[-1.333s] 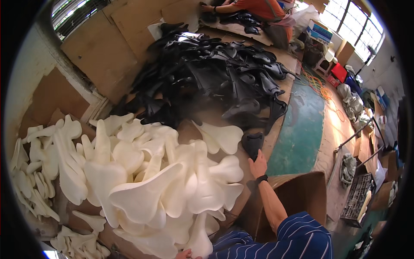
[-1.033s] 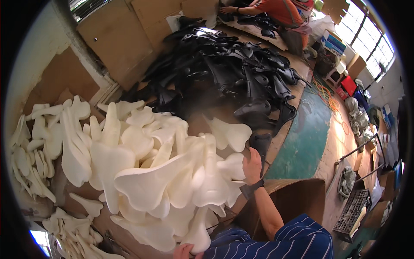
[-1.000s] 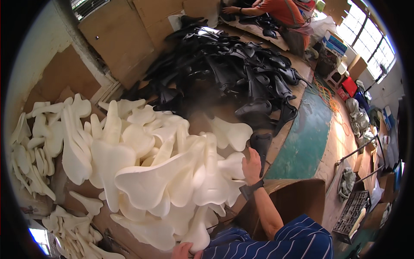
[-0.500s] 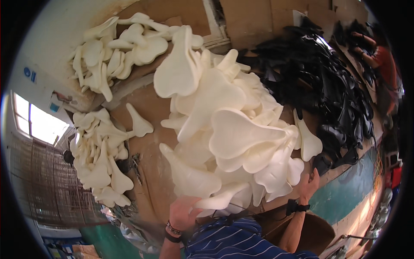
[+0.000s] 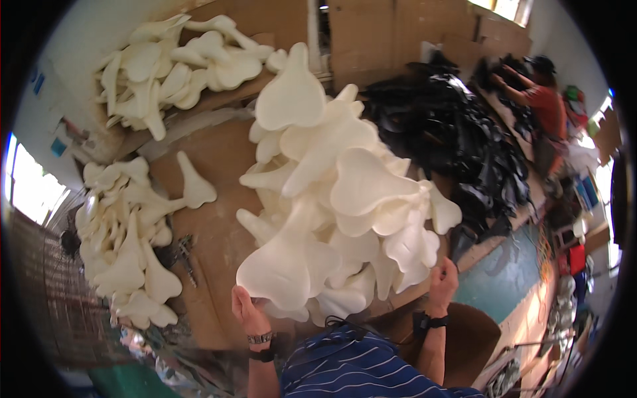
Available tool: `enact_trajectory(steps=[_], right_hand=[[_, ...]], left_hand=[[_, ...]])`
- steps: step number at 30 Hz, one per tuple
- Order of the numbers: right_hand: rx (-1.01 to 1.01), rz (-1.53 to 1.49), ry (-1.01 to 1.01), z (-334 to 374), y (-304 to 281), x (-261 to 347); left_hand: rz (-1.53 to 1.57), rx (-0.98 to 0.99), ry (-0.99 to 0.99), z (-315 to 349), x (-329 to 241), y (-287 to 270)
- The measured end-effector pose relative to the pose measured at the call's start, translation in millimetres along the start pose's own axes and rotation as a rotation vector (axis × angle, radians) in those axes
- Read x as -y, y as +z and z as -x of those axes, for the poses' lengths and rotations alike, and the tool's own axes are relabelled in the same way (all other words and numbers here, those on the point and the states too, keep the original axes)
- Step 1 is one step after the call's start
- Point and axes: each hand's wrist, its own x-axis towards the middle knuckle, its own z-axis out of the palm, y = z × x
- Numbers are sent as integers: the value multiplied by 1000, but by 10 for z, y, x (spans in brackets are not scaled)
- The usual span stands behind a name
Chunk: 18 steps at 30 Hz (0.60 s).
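A big heap of cream, saddle-shaped foam pads, like bicycle saddle pads (image 5: 371,182), rises in front of me. My left hand (image 5: 251,317) is at the heap's near left corner, its fingers closed at the rounded rim of a wide saddle pad (image 5: 275,268). That pad lies on top of others, its broad end toward me. My right hand (image 5: 442,288) is raised by the heap's near right side, just below a cluster of pads (image 5: 413,247). Its fingers are curled in, and whatever they may hold is too small to make out.
More cream pads form a pile at the left (image 5: 133,232) and another at the back left (image 5: 192,63). A dark metal tool (image 5: 186,259) lies on the brown table (image 5: 212,298). Black saddle-shaped pieces (image 5: 451,132) fill the back right. A person in red (image 5: 547,109) handles black pieces there.
A wide pad now covers the heap's near left, where my left hand has shifted leftward. My right hand's fingers have curled from outstretched. The view has turned somewhat to the right.
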Motion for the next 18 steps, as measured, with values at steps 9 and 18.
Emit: enact_trajectory(steps=[9,18], right_hand=[[113,47,14,697,-351,600],[148,-86,-173,-163,-116,946]], left_hand=[[-476,467,-30,-95,393,-340],[-1122,361,454,-358,-16,-279]])
